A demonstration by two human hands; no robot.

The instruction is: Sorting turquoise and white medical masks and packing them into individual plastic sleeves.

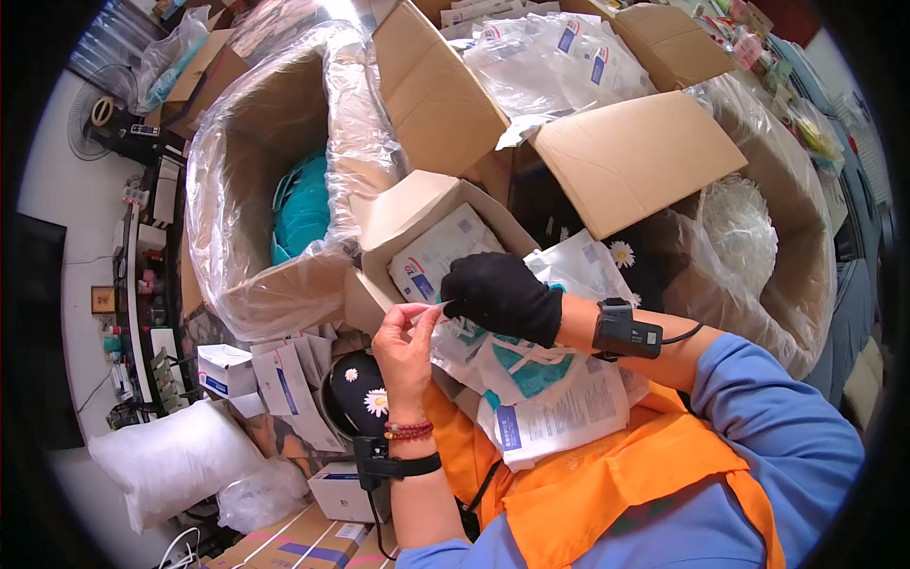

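My bare left hand (405, 356) and my black-gloved right hand (502, 296) meet fingertip to fingertip above my lap. Both pinch the upper edge of a white and clear plastic bag (453, 343); the exact spot is partly hidden by the fingers. Beneath the gloved hand lies a teal folded item (533, 375), showing among the plastic. A white printed pouch with a blue label (561, 415) rests on my orange apron (616, 474). Just beyond my hands, a small open carton (417, 211) holds white printed pouches (445, 248).
A plastic-lined carton (256, 123) at the left holds teal items (301, 211). At the right, another lined carton (801, 256) contains translucent white strands (737, 228). Packaged pouches (559, 62) fill the far carton. A stuffed white bag (175, 460) lies at the lower left.
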